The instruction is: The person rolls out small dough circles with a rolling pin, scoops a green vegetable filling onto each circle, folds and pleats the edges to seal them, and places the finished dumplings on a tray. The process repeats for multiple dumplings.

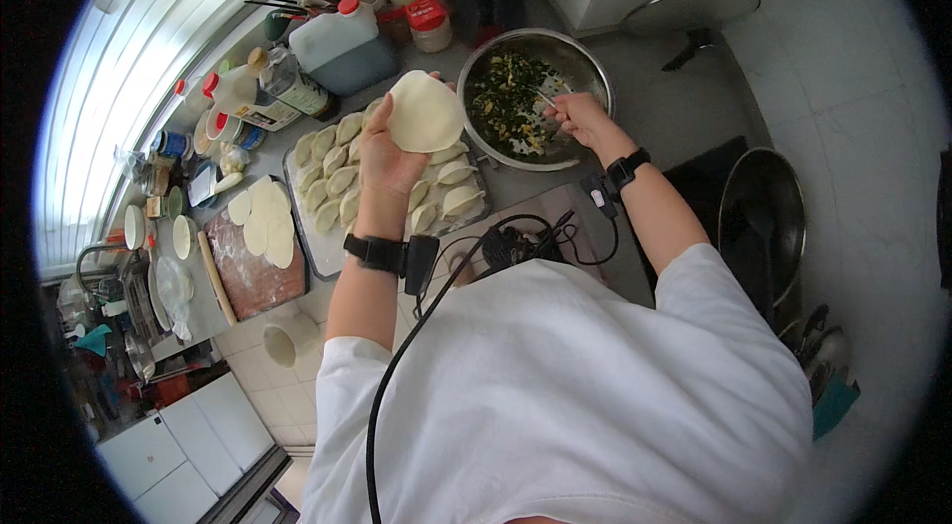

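My left hand (388, 161) holds up a round dough wrapper (426, 112), spread flat across the palm and fingers. Below that hand, rows of folded dumplings (341, 180) lie on a floured tray (321, 256), some hidden by my hand and wrist. My right hand (579, 119) grips the handle of a thin metal utensil (547, 99) whose tip reaches into a stainless steel bowl (595, 67). Its working end is too hard to make out. Inside the bowl is a filling (506, 96) of chopped dark greens with yellow bits, heaped mostly towards the left.
Left of the tray, overlapping wrappers (266, 219) lie on a floured board (249, 286) beside a rolling pin (216, 277). Bottles and a large jug (338, 44) line the window side. A black cable (387, 383) crosses my shirt. A pan (762, 226) stands at right.
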The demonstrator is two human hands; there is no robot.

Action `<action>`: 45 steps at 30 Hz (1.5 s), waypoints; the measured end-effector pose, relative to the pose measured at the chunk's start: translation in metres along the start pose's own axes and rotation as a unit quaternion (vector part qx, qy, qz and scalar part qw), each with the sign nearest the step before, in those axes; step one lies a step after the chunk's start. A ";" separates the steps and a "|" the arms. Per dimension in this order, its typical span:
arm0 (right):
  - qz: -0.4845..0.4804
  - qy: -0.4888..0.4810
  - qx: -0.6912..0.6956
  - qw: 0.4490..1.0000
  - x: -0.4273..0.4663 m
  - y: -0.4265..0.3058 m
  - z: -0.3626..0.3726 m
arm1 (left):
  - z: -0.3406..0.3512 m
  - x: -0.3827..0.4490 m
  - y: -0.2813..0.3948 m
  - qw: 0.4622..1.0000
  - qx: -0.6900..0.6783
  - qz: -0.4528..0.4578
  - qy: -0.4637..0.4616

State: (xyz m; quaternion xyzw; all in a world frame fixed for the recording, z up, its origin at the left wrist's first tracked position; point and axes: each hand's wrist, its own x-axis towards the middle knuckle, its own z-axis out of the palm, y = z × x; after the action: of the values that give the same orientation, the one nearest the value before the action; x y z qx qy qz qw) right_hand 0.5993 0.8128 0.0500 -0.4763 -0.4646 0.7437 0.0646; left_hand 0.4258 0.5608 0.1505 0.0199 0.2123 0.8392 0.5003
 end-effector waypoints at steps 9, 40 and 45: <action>-0.023 -0.009 -0.015 1.000 -0.068 0.001 -0.028 | -0.011 0.046 -0.061 0.984 0.027 -0.144 0.097; -0.243 0.075 -0.280 0.926 -0.117 -0.005 -0.019 | -0.024 0.084 -0.096 0.982 0.020 -0.136 0.129; -0.154 0.112 -0.526 0.829 -0.050 -0.017 -0.045 | -0.038 0.067 -0.062 0.985 0.004 -0.088 0.146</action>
State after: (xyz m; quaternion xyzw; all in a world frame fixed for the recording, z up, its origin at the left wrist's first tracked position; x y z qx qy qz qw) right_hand 0.6550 0.8234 0.0896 -0.4405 -0.8427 0.3081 -0.0303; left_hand 0.4343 0.6300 0.0808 -0.1197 0.2871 0.7851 0.5356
